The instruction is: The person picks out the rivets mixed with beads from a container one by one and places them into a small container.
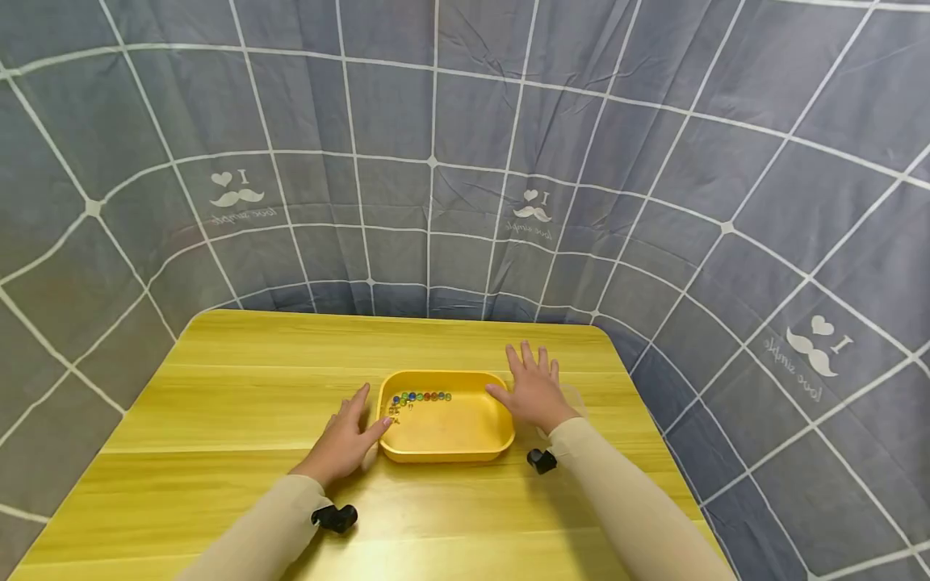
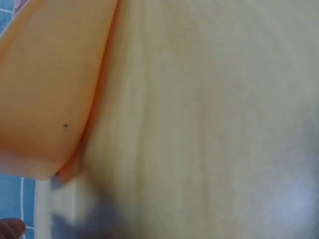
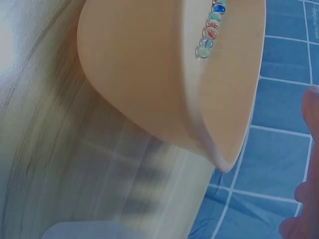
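A yellow plastic basin [image 1: 450, 456] sits on the wooden table, and the right wrist view shows its side wall [image 3: 134, 64]. Several glass marbles [image 1: 427, 396] in blue, green and red line its far inner side. Small brownish pieces, too tiny to name, lie near the left end. My left hand [image 1: 340, 444] is beside the left wall with straight fingers, its thumb at the rim. Fingers spread, my right hand [image 1: 536, 397] hovers by the right end, thumb near the rim; I cannot tell whether either thumb touches. Neither hand grips anything.
A clear, pale flat item [image 1: 574, 398] lies partly hidden behind my right hand; the right wrist view shows a translucent edge [image 3: 89, 230] on the table. Grey checked curtains [image 1: 465, 194] surround the yellow wood-grain table [image 1: 240, 387]. Black wrist cameras [image 1: 336, 518] are strapped to both sleeves.
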Action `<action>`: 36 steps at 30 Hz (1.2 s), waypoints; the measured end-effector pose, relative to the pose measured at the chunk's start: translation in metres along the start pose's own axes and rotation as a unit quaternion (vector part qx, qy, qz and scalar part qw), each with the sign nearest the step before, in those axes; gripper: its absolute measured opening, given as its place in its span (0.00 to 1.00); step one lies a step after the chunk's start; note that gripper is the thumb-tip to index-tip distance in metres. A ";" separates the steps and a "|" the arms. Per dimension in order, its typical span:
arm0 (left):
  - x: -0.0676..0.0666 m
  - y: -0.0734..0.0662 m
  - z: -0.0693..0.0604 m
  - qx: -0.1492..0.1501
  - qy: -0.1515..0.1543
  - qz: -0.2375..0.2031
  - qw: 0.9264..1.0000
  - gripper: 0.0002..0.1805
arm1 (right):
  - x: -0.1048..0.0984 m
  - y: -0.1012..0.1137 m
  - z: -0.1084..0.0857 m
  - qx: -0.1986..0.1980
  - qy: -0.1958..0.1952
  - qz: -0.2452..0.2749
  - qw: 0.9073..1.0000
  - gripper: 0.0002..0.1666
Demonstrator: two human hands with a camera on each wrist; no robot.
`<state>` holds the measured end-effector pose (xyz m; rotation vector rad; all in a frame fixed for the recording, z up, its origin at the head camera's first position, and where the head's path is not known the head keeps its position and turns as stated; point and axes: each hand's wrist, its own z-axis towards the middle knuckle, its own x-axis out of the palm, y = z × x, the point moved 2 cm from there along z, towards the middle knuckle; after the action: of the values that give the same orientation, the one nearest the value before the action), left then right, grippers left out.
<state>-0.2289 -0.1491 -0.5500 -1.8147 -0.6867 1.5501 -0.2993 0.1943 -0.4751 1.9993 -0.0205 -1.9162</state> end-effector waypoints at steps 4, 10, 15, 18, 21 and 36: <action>0.006 0.002 -0.001 -0.018 0.013 -0.026 0.999 0.48 | 0.000 -0.005 0.000 -0.002 0.003 -0.005 1.000 0.56; 0.012 0.002 -0.004 -0.011 0.008 -0.042 0.999 0.47 | 0.000 -0.011 -0.002 0.003 0.010 0.000 1.000 0.57; 0.019 0.001 -0.004 0.000 0.000 -0.064 0.998 0.44 | -0.001 -0.015 -0.006 0.008 0.009 0.006 1.000 0.56; 0.024 0.000 -0.003 0.009 -0.001 -0.099 0.995 0.42 | 0.000 -0.017 -0.007 0.007 0.006 0.006 1.000 0.56; 0.029 -0.001 -0.001 0.010 -0.002 -0.124 0.992 0.41 | 0.001 -0.017 -0.008 0.004 0.006 0.011 1.000 0.55; 0.036 -0.002 0.001 -0.002 -0.024 -0.124 0.992 0.39 | 0.017 0.004 0.003 -0.051 0.026 0.051 0.997 0.47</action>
<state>-0.2243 -0.1206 -0.5717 -1.6293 -0.9016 1.4306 -0.2997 0.1852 -0.4903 1.9421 -0.0094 -1.7659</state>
